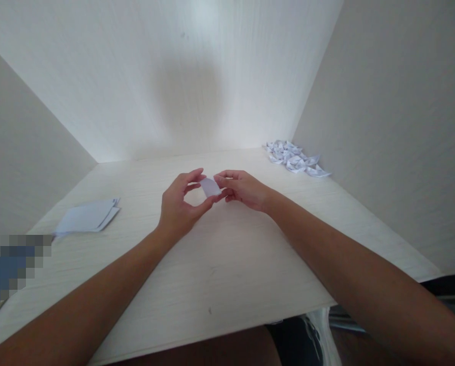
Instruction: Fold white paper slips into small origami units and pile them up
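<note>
head view: my l. hand point(179, 203) and r. hand point(246, 190) meet abt mid-table, both holding one small pc of white paper point(211, 187) btwn the fingertips. forearms come in from the bottom l. & r. corners, angled inward, r. one reaching across from the side.

l. hand is curved like a c: thumb stretched out twd the paper's lower edge, fingers bent over twd its upper l. edge, w/ a gap btwn thumb & fingers. r. hand points left, palm side mostly hidden, fingers bent & bunched at the paper's r. edge; can't tell exactly which fingertips press. grip looks light on both sides, narrow at the tips.

the paper's small, plain, roughly 4-sided, tilted, a bit bowed along the top, pale lilac-white in this light. can't tell how many layers. it's held up in front of me, over the table point(212, 264).

off to my l., near the side panel point(25, 137), a stack of white sheets point(86, 214) lies flat, edges not quite lined up. far r., in the back corner, a heap of folded white paper pcs point(294, 157), pointy & overlapping, some touching the r. panel point(395, 137).
</note>
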`<state>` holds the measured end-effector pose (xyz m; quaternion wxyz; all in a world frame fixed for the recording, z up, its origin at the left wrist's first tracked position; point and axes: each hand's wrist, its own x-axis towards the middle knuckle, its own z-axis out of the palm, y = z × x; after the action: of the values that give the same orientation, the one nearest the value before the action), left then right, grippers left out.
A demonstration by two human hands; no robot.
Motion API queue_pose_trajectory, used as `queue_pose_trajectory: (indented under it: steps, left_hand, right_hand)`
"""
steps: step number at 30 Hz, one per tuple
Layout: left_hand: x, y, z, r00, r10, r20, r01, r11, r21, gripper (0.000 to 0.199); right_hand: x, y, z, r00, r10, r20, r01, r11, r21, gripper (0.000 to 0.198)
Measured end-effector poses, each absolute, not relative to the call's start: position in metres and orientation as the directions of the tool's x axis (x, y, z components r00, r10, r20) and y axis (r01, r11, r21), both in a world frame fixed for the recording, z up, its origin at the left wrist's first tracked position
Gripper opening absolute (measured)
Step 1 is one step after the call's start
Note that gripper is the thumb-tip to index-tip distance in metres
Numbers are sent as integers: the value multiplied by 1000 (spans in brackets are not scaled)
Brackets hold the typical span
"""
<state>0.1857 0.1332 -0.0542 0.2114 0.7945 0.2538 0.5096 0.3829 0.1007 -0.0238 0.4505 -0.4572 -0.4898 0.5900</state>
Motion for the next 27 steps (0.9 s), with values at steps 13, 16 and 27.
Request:
queue_pose_trajectory:
  steps: [13, 16, 27]
  left_hand:
    - [185, 128, -50, 404, 533, 744, 240, -846, 475, 36]
    - [185, 127, -46, 405, 587, 701, 314, -809, 497, 24]
    - [151, 116, -32, 353, 935, -35, 388, -112, 915, 50]
  right_hand:
    - [373, 98, -22, -42, 985, -168, -29, -170, -985, 17]
    - [371, 97, -21, 23, 987, -156, 55, -157, -986, 21]
    - [337, 81, -28, -84, 975, -206, 174, -189, -966, 27]
